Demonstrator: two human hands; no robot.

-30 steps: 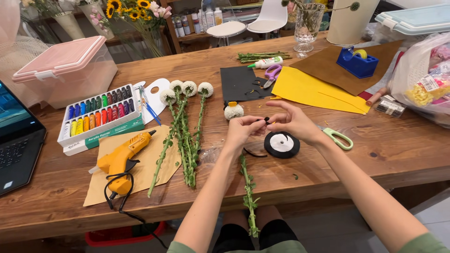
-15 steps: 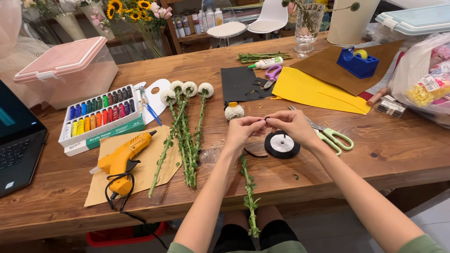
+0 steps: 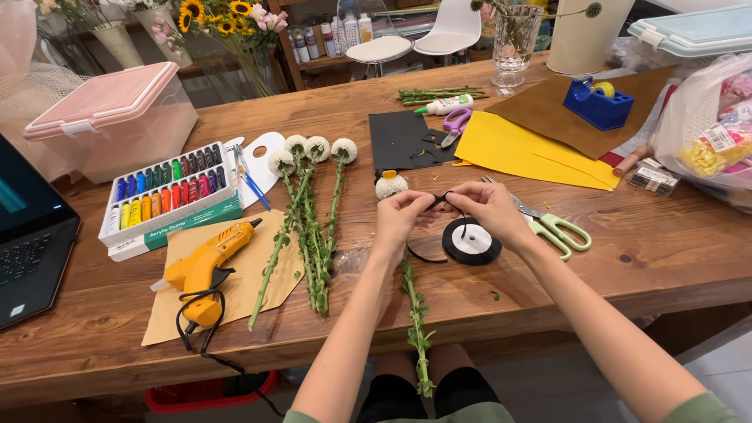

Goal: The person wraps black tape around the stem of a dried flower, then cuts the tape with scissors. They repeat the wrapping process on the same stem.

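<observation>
laptop: far left of the tape roll, at the table edge, partly cut off
pink-lid box: far left and behind the roll, lid on
paint set: left of the roll, tubes in a row, colours blue to yellow
palette: behind-left of the roll, white, blue brushes lying on it
glue gun: left of the roll, yellow, lying on tan paper, black cord trailing off the front edge
flower stems: left of the roll, three green stems with white ball heads, heads pointing away
single stem: just front-left of the roll, hangs past the table edge over the lap
left hand: just left-behind the roll, fingertips pinched together on a thin black ribbon
white ball head: behind the left hand, touching it or nearly, cannot tell
tape roll: black with white core, flat on the table under the hands, ribbon strand runs up from it
right hand: right above the roll, fingers clamped on the same ribbon, close to the left hand
green scissors: just right of the roll, partly under the right wrist
yellow paper: behind-right of the roll
blue tape dispenser: far behind-right, on brown paper
</observation>
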